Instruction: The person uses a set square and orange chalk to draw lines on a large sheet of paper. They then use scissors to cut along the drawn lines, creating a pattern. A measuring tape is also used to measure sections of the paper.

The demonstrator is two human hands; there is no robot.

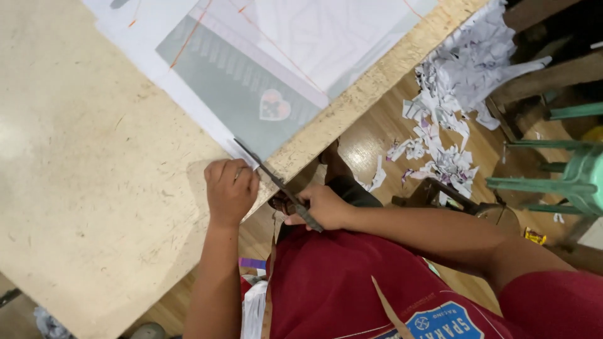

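Scraps litter the wooden floor (377, 135); on the tabletop (94, 157), left hand (230, 190) presses the grey sheet's (242, 81) corner, right hand (320, 207) clenched on scissors (276, 182), mid-cut, I'd judge; steady feeding next.
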